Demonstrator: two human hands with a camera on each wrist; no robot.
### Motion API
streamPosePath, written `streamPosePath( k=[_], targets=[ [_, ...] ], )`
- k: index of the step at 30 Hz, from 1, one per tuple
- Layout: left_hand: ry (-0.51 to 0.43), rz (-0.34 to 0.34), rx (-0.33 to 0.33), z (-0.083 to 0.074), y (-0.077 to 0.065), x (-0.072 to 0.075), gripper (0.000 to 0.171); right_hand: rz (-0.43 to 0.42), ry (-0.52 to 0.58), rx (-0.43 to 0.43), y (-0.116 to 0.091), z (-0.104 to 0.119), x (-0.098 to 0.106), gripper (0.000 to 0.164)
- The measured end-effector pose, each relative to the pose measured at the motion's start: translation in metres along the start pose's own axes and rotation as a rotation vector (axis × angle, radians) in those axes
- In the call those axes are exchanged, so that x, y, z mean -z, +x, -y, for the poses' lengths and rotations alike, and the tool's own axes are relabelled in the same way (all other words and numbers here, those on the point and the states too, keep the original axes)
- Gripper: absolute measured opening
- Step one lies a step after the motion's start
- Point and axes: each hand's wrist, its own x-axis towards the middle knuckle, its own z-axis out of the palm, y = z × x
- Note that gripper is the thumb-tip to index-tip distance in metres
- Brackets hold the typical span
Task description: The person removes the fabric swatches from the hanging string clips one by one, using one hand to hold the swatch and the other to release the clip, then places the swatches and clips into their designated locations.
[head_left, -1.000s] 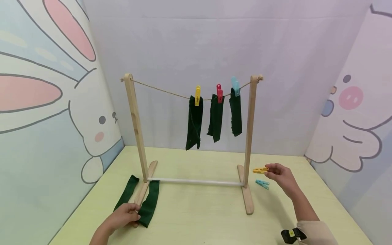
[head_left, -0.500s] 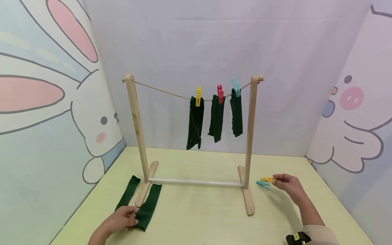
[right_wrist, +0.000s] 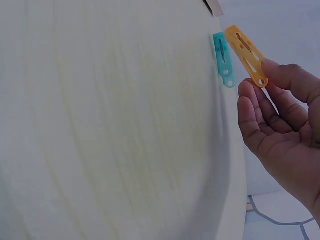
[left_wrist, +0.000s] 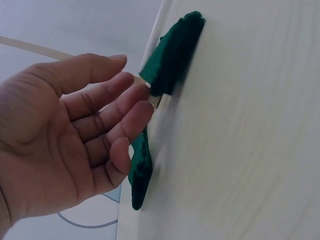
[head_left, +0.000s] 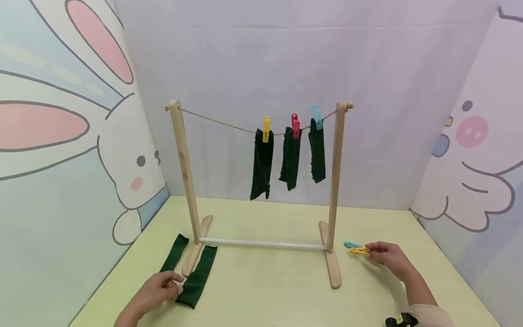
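Note:
My right hand [head_left: 391, 260] pinches one end of a yellow clothespin [head_left: 359, 250] between thumb and finger. Just behind it a turquoise clothespin [right_wrist: 223, 59] lies on the table. At the front left, my left hand [head_left: 157, 290] is beside a dark green cloth strip [head_left: 199, 278] lying flat. In the left wrist view its thumb and loosely bent fingers [left_wrist: 120, 87] stand apart with nothing between them. Another green strip [head_left: 175, 252] lies farther left, its near end hidden behind that hand.
A wooden frame [head_left: 185, 168] carries a rope line [head_left: 220, 121]. Three green strips hang from it, under a yellow clothespin [head_left: 266, 130], a red one [head_left: 296, 129] and a light blue one [head_left: 316, 117]. A white rod [head_left: 263, 244] joins the feet. Decorated walls enclose the table.
My left hand has let go of the near green strip after drawing it slightly toward me, off the frame's foot. The right hand has lowered the yellow clothespin toward me, past the turquoise one.

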Motion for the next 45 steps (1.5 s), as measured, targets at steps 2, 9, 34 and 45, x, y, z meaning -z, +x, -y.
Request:
streamPosePath(
  k=[2, 9, 34, 45],
  targets=[
    [-0.008, -0.006, -0.014, -0.002, 0.000, 0.002, 0.026, 0.013, 0.007, -0.011, -0.001, -0.002, 0.000, 0.039],
    [0.015, -0.053, -0.055, -0.008, -0.002, 0.002, 0.026, 0.034, 0.008, -0.041, -0.001, -0.007, 0.001, 0.042],
    [-0.139, -0.435, -0.180, -0.043, 0.015, -0.010, 0.030, 0.045, -0.053, -0.027, 0.001, -0.008, -0.001, 0.042],
    [-0.128, -0.420, -0.294, -0.068, 0.034, -0.009, 0.026, 0.031, -0.107, 0.085, -0.004, 0.037, 0.011, 0.048]
  ],
)
